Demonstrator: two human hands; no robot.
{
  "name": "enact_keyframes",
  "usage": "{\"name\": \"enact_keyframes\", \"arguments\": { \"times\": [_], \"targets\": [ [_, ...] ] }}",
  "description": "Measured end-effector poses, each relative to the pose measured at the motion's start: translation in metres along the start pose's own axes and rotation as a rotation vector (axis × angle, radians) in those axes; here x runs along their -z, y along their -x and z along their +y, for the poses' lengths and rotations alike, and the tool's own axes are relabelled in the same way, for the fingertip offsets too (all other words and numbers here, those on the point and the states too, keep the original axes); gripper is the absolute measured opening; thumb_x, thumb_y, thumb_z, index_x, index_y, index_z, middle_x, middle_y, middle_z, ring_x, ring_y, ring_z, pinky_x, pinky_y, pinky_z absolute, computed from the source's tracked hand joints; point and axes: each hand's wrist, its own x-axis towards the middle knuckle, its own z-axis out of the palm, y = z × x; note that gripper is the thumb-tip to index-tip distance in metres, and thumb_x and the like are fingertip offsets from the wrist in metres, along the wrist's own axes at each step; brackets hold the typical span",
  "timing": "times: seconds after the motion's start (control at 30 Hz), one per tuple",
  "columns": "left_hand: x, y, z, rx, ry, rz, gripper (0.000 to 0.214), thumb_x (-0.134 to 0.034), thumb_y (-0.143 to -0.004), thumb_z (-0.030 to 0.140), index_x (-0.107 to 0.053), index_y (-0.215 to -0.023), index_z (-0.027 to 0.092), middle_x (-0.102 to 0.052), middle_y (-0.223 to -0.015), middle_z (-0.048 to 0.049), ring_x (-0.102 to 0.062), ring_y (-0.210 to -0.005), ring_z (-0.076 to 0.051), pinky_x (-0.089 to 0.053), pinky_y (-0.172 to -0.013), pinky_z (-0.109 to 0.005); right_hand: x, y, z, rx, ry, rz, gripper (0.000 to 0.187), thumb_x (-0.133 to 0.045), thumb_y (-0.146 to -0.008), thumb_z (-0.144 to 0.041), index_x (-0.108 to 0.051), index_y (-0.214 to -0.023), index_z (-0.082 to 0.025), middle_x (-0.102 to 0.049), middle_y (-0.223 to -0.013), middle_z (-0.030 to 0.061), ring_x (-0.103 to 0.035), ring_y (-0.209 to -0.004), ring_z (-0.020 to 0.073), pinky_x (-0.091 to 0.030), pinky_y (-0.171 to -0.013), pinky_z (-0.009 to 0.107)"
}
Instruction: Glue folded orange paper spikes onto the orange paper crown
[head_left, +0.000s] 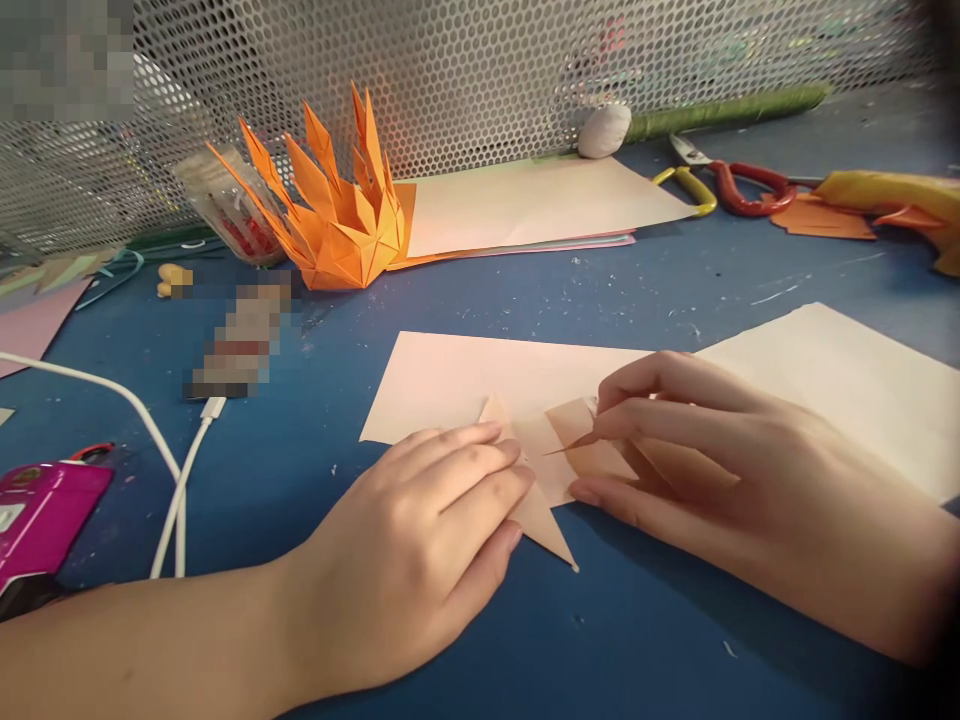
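A small folded piece of pale peach paper [541, 478] with pointed tips lies on the blue table [315, 430], partly on a larger pale sheet [457, 385]. My left hand [420, 545] rests on its left side, fingers close together and pressing it flat. My right hand [720, 470] comes in from the right and pinches a flap of the folded paper between thumb and fingers. The part of the fold under my fingers is hidden.
An orange spiky origami piece [337, 215] stands at the back by a perforated metal screen [450, 70]. Paper sheets [525, 200], red and yellow scissors [731, 185], orange scraps [825, 218], a white cable [176, 480] and a pink object [41, 510] lie around.
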Motion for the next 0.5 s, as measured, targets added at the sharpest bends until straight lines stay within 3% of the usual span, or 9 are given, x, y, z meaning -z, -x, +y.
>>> {"name": "enact_keyframes", "arguments": {
  "times": [0.1, 0.3, 0.5],
  "targets": [
    [0.0007, 0.0005, 0.0001, -0.028, -0.042, 0.016, 0.021, -0.054, -0.098, 0.010, -0.070, -0.110, 0.006, -0.076, -0.113, -0.0100, -0.069, -0.113, -0.024, -0.053, -0.103, -0.038, 0.0007, 0.0007, -0.0003, -0.053, -0.072, -0.021, 0.025, -0.056, -0.096, -0.044, -0.067, -0.083, -0.025, -0.063, -0.101, 0.0058, -0.065, -0.071, 0.0142, -0.055, -0.052, 0.026],
    [0.0031, -0.0014, 0.0007, -0.074, -0.068, -0.034, 0.022, -0.055, -0.097, 0.010, -0.070, -0.113, 0.008, -0.076, -0.112, -0.0086, -0.070, -0.106, -0.024, -0.056, -0.092, -0.039, 0.0019, 0.0036, 0.0006, 0.030, 0.024, 0.088, 0.008, -0.057, -0.094, -0.027, -0.064, -0.090, -0.029, -0.060, -0.112, 0.0043, -0.068, -0.080, 0.0159, -0.058, -0.063, 0.030],
    [0.0021, -0.0026, 0.0007, -0.113, -0.093, -0.054, 0.024, -0.051, -0.099, 0.011, -0.069, -0.114, 0.008, -0.076, -0.111, -0.0090, -0.070, -0.104, -0.024, -0.055, -0.088, -0.040, 0.0026, 0.0045, 0.0020, 0.103, -0.042, -0.008, 0.007, -0.054, -0.097, -0.029, -0.060, -0.096, -0.027, -0.061, -0.117, 0.0058, -0.070, -0.086, 0.0157, -0.060, -0.064, 0.025]
  ]
}}
